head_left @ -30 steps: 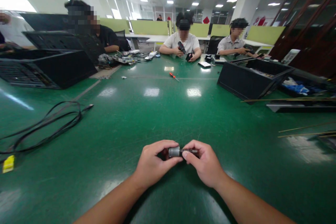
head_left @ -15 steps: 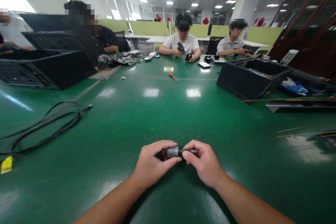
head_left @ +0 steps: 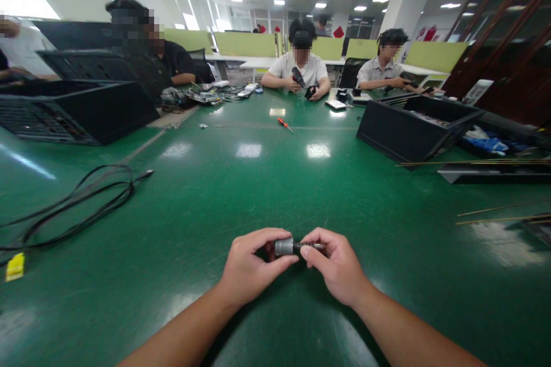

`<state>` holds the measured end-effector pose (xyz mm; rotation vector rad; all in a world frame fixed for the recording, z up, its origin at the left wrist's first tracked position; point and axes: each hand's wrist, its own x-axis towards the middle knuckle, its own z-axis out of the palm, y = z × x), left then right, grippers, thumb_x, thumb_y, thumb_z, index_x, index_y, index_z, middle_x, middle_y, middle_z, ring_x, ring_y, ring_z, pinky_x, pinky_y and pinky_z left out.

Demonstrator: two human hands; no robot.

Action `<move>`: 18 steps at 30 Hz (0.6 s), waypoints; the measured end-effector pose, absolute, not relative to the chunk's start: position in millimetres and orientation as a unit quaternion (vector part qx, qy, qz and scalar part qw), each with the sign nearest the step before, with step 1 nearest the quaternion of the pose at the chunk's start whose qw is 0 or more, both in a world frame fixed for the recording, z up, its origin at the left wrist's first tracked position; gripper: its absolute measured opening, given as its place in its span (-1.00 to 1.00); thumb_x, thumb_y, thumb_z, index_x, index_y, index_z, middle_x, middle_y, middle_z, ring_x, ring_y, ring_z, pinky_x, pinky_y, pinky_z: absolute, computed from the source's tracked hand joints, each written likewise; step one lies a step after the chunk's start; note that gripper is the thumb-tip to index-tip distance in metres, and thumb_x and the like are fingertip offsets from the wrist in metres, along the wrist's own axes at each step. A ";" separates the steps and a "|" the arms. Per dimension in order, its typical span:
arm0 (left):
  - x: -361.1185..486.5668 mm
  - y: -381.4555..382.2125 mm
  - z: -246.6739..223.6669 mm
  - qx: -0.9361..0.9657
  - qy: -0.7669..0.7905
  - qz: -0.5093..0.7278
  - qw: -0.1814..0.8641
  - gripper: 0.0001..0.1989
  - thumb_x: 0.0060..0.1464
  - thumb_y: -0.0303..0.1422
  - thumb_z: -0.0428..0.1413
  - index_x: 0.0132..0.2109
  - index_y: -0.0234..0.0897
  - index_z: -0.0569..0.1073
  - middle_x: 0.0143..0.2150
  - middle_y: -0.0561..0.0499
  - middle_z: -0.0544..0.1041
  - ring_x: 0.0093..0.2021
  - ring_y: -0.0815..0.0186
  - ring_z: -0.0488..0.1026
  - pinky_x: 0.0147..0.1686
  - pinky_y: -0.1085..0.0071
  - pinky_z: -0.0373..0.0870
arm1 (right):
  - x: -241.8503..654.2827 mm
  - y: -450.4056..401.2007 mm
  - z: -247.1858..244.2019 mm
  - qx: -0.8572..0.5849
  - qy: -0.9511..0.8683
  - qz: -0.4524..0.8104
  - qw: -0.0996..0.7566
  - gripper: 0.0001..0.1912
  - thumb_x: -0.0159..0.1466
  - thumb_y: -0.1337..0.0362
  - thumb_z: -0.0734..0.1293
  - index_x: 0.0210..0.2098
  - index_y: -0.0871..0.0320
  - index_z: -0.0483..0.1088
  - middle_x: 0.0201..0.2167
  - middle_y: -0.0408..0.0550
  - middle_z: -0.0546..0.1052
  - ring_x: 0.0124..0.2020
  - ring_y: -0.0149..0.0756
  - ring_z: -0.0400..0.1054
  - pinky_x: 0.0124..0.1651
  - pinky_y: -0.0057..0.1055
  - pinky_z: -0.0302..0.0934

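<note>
Low in the middle of the head view, my two hands meet over a small grey metal cylinder with a narrow shank (head_left: pixel 284 247). My left hand (head_left: pixel 247 266) is closed around the cylinder's wide end, thumb below and index finger above. The thin, dark, ridged shank is pinched between the thumb and fingers of my right hand (head_left: pixel 338 266), with part of it showing along the fingertips. The piece lies roughly level, pointing left to right. My curled fingers hide its far side. Under both hands is the green tabletop (head_left: pixel 206 200).
A looped black cable (head_left: pixel 81 223) with a yellow tag (head_left: pixel 15 267) lies left. An orange-handled screwdriver (head_left: pixel 283 123) rests ahead. Black computer cases stand left (head_left: pixel 103 117) and right (head_left: pixel 400 132). Thin brass-coloured rods (head_left: pixel 495 219) lie right. Opposite, a person holds a power drill (head_left: pixel 297 77).
</note>
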<state>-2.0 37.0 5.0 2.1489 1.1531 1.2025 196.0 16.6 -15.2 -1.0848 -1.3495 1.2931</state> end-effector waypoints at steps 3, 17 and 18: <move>-2.0 37.6 4.5 0.775 0.409 0.437 0.203 -0.73 -0.09 -0.33 0.40 -0.18 -0.25 0.63 -0.32 -0.02 0.69 -0.42 0.27 0.62 -0.47 0.49 0.54 | 196.2 16.7 -15.1 -0.442 -0.550 0.531 0.470 -0.83 0.24 0.19 0.38 -0.37 0.18 0.48 -0.53 -0.18 0.41 -0.47 -0.37 0.26 -0.37 -0.44 0.12; -2.1 37.6 5.0 0.776 0.408 0.440 0.195 -0.73 -0.10 -0.34 0.41 -0.20 -0.26 0.63 -0.33 -0.02 0.69 -0.41 0.26 0.62 -0.45 0.49 0.53 | 195.7 16.0 -13.1 -0.441 -0.552 0.526 0.474 -0.84 0.24 0.21 0.38 -0.35 0.20 0.48 -0.53 -0.17 0.41 -0.48 -0.37 0.26 -0.38 -0.43 0.11; -2.6 37.9 4.8 0.775 0.409 0.441 0.195 -0.73 -0.10 -0.34 0.41 -0.20 -0.26 0.63 -0.33 -0.02 0.69 -0.41 0.26 0.62 -0.45 0.48 0.53 | 195.5 16.1 -13.3 -0.441 -0.553 0.524 0.475 -0.84 0.24 0.21 0.38 -0.35 0.21 0.48 -0.53 -0.17 0.41 -0.48 -0.37 0.26 -0.38 -0.43 0.11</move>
